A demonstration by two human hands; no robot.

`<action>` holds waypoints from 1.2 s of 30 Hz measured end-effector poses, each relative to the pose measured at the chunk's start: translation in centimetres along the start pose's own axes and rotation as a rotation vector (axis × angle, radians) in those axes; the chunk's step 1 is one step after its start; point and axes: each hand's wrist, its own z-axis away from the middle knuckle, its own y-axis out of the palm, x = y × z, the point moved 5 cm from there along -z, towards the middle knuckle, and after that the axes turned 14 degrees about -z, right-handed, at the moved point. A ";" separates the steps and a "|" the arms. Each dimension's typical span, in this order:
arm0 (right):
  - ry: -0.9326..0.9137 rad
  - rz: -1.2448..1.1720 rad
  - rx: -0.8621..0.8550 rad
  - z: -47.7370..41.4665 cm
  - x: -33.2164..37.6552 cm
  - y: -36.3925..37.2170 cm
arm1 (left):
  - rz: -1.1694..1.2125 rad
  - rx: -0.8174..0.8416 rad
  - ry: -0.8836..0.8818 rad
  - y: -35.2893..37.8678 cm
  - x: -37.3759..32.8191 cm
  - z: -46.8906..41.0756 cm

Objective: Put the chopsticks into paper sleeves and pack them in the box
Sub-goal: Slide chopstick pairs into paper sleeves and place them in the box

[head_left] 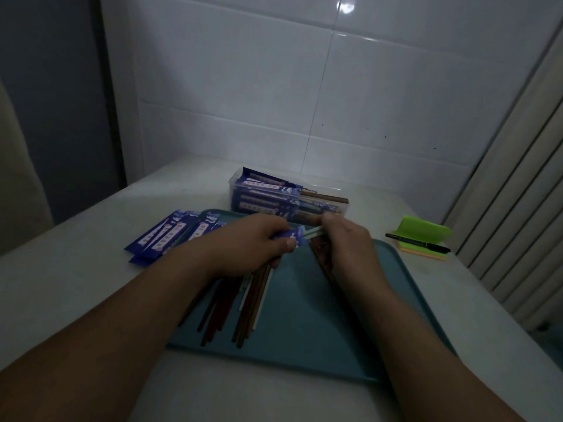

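Note:
My left hand (253, 243) grips a blue paper sleeve (292, 234) above the teal tray (320, 330). My right hand (344, 239) pinches a pale pair of chopsticks (313, 232) whose tips sit in the sleeve's mouth. Several loose chopsticks (243, 303), brown, dark and white, lie on the tray under my left wrist; more lie under my right hand. Empty blue sleeves (164, 239) are piled at the tray's left. Behind the tray stands a clear plastic box (237, 184) holding several sleeved chopsticks (268, 196), with brown ends sticking out to the right.
A stack of green and orange sticky notes (423, 236) with a black pen (417, 241) across it lies on the white table at the right. A tiled wall rises behind the table. A ribbed panel stands along the right edge.

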 end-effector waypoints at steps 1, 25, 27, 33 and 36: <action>0.010 0.024 0.052 0.2 -0.1 0.4 | 0.003 -0.002 -0.003 0.0 0.0 0.0; 0.175 -0.156 -0.026 0.1 -0.7 -0.6 | -0.142 -0.099 0.014 0.3 1.8 -0.1; 0.213 -0.150 0.075 0.4 -0.9 0.0 | -0.138 -0.109 0.037 0.5 2.0 -0.2; 0.192 -0.129 0.037 0.0 -0.3 -0.4 | -0.150 -0.161 0.053 0.2 2.1 -0.7; 0.199 -0.090 0.099 0.3 -0.5 0.0 | -0.248 -0.252 0.026 0.0 2.4 -0.7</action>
